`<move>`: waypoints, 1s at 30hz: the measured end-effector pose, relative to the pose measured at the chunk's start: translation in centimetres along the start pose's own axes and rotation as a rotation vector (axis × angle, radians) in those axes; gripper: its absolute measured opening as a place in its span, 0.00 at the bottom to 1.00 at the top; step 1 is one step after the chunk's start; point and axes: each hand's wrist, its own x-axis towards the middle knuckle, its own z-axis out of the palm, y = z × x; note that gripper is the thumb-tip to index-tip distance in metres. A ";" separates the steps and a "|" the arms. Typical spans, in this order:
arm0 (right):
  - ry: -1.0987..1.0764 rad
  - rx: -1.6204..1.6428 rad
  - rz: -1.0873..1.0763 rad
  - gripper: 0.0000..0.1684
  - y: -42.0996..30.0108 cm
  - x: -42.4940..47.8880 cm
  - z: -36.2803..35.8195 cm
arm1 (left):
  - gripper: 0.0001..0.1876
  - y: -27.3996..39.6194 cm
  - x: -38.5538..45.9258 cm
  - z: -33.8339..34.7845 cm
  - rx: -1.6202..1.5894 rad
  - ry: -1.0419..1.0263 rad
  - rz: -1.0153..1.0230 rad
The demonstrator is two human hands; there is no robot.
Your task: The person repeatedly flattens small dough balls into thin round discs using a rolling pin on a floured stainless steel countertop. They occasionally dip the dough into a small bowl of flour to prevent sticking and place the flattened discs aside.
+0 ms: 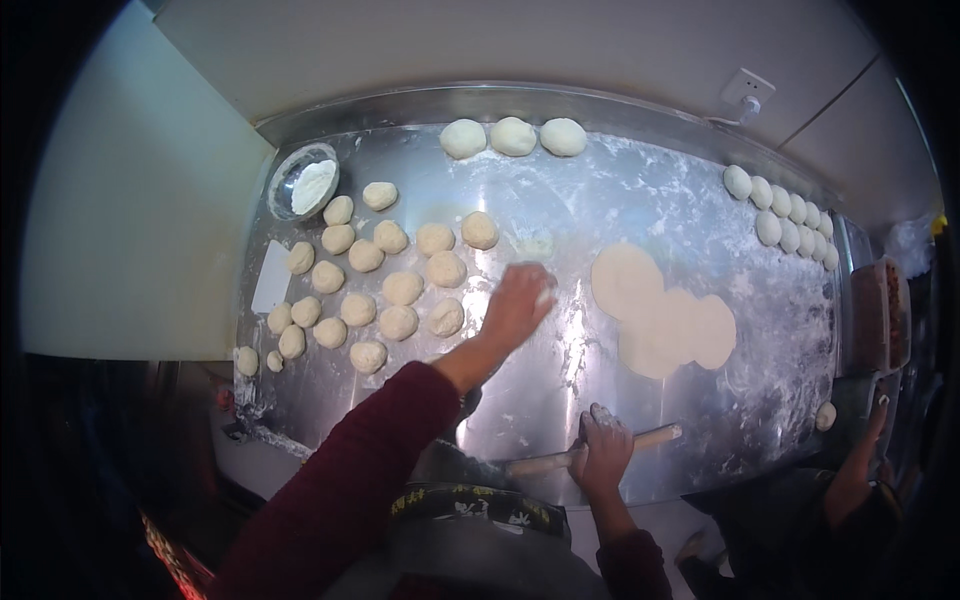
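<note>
My left hand (523, 294) is over the middle of the floured metal worktop (525, 375), blurred, its fingers bent downward; whether it holds anything is unclear. A faint patch of flour lies just beyond it. Near the front edge, my right hand (604, 442) grips a wooden rolling pin (656, 437). Several flat round dough sheets (667, 330) overlap to the right of my left hand. To its left, several dough balls (403, 288) are spread about. Three larger dough balls (514, 136) sit in a row by the back edge.
A bowl of flour (313, 186) stands at the back left, above a white flat scraper (271, 279). Two rows of dough balls (789, 235) line the back right. A plastic container (879, 315) is beyond the right edge. Another person's forearm (855, 465) shows at lower right.
</note>
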 end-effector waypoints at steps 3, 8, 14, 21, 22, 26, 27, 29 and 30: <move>-0.001 -0.019 0.015 0.26 0.3 -0.4 0.2 | 0.24 2.0 -6.2 -1.5 -0.066 -0.288 0.116; -0.091 -0.037 0.015 0.28 -0.3 -0.5 -0.1 | 0.21 2.1 -11.6 -3.0 -0.078 -0.014 0.042; -0.129 0.112 -0.282 0.35 1.2 -3.0 0.6 | 0.18 1.8 -13.4 -2.1 -0.199 -0.217 0.051; -0.333 -0.096 -0.310 0.42 0.3 -2.3 -0.2 | 0.13 0.6 -17.1 -0.8 -0.291 0.025 0.154; -0.541 -0.076 -0.149 0.42 -0.8 -1.5 -1.3 | 0.17 3.7 -14.3 -3.7 -0.099 -0.227 0.065; -0.343 -0.002 -0.423 0.41 0.3 -2.0 -1.1 | 0.30 4.1 -13.4 -1.0 0.181 -0.167 0.002; -0.310 -0.044 -0.387 0.40 1.3 -2.1 -0.4 | 0.31 4.3 -12.4 -1.4 0.149 -0.214 0.015; -0.281 -0.102 -0.357 0.38 1.5 -2.7 0.3 | 0.33 5.4 -12.3 -3.3 0.095 -0.300 -0.021; -0.592 -0.245 -0.344 0.36 -2.2 -1.5 -3.5 | 0.33 5.3 -13.0 -3.3 0.084 -0.280 -0.031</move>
